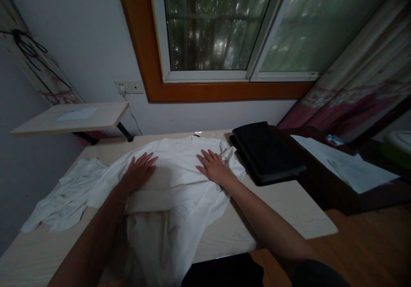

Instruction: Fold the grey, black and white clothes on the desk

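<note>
Resting left hand (140,172) and right hand (212,165), splayed and ungripping, on white shirt (180,173); laid over tabletop (285,203), mostly flat at chest (178,152), not yet at bunched sleeve (228,152) or overhanging cloth (150,244)

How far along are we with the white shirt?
The shirt looks spread at its collar end on the desk, toward the wall. The left hand and right hand rest, fingers splayed, on its upper part. Apparently unfinished: its lower part droops over the desk's front edge, fabric beside the black folder is bunched, and white cloth further left lies crumpled.
</note>
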Demonstrator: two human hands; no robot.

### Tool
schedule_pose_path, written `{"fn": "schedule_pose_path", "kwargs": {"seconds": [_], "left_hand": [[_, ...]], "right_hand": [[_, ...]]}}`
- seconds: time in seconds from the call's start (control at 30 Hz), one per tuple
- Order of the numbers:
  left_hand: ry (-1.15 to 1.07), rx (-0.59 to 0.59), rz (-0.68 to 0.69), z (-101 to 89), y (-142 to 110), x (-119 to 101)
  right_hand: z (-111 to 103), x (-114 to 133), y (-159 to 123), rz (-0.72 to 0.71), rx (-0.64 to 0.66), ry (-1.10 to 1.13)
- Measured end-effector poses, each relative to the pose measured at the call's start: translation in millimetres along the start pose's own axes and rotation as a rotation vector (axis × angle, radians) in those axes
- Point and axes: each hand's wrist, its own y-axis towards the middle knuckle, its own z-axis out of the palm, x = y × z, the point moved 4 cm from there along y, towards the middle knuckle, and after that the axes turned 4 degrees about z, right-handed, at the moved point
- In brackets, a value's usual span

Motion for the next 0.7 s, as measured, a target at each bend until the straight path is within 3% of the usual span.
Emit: {"fn": "schedule_pose_path", "kwargs": {"seconds": [0.4,0.7], "left_hand": [[-0.012,-0.004,-0.003,4.1,-2.0,4.2],[-0.040,0.011,-0.006,6.7,-2.6,9.3]], "right_hand": [[-10.7,-33.3,-10.8,0.236,-0.049,-0.108],[-18.4,-28.4,-15.7,0.295,-0.129,-0.177]]}}
